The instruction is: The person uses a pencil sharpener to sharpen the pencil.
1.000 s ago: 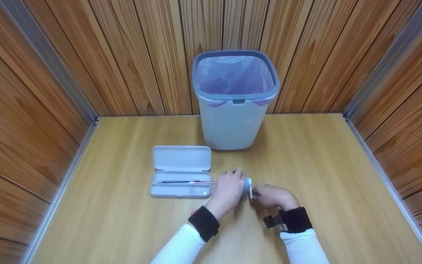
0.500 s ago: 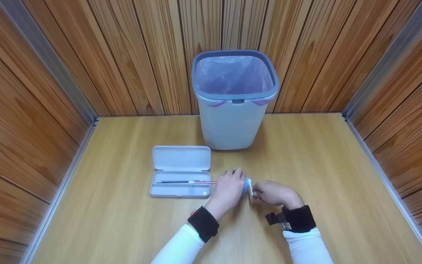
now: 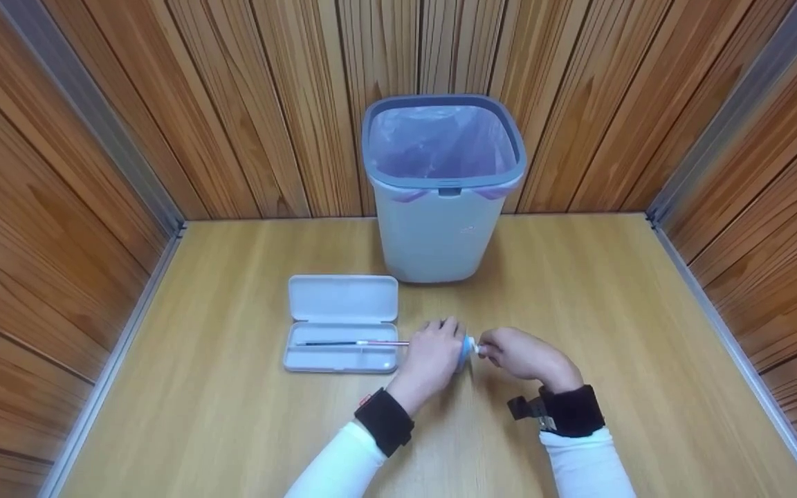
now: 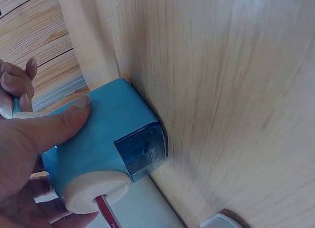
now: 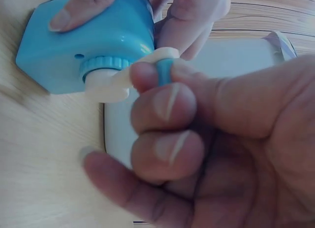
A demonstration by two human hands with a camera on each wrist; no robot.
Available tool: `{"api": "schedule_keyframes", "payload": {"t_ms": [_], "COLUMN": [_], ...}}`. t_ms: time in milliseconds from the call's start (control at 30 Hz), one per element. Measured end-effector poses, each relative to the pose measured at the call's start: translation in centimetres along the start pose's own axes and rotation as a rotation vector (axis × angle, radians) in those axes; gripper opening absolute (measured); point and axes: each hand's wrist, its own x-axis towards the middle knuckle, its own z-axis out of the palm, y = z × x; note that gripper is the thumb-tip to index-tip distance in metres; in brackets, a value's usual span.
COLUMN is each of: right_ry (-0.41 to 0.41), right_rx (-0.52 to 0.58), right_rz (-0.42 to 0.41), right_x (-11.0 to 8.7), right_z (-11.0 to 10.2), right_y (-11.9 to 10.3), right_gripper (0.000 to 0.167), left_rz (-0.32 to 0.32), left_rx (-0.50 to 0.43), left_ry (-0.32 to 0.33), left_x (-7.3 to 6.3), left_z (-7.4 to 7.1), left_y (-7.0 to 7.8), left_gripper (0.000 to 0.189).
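Observation:
A light-blue crank pencil sharpener [image 4: 101,127] with a dark see-through shavings drawer sits on the table in my left hand's grip. The left hand [image 3: 432,351] wraps around its body, thumb along one face. A red-shafted pencil [image 4: 106,211] enters the sharpener's cream round opening; in the head view it stretches left over the open pencil case [image 3: 343,299]. My right hand [image 3: 524,356] pinches the blue knob [image 5: 165,72] of the cream crank arm [image 5: 123,79] between thumb and fingers. In the head view, the left hand hides most of the sharpener.
Behind the hands stands a pale trash bin [image 3: 433,235] with a grey rim and a plastic liner. Wood-plank walls [image 3: 267,104] enclose the wooden table [image 3: 232,415] at the back and both sides. The pencil case lies left of the hands.
My right hand has moved up and slightly right, turning the crank arm from hanging down to pointing towards the right hand. The left hand, sharpener and pencil stay in place.

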Motion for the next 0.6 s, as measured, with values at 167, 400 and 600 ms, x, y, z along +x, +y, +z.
{"api": "schedule_keyframes", "payload": {"t_ms": [167, 400, 600], "right_ry": [0.057, 0.118, 0.137], "right_rx": [0.015, 0.008, 0.012], "right_rz": [0.046, 0.053, 0.048], "right_x": [0.3, 0.9, 1.6], "right_z": [-0.1, -0.2, -0.2], "right_y": [0.0, 0.2, 0.4], "right_gripper": [0.017, 0.019, 0.019], "left_rz": [0.012, 0.013, 0.002], "left_rx": [-0.009, -0.010, 0.019], "left_ry": [0.002, -0.006, 0.000], "left_x": [0.0, -0.1, -0.1], "left_z": [0.1, 0.0, 0.0], "left_y": [0.0, 0.1, 0.1], "left_gripper": [0.040, 0.043, 0.042]}}
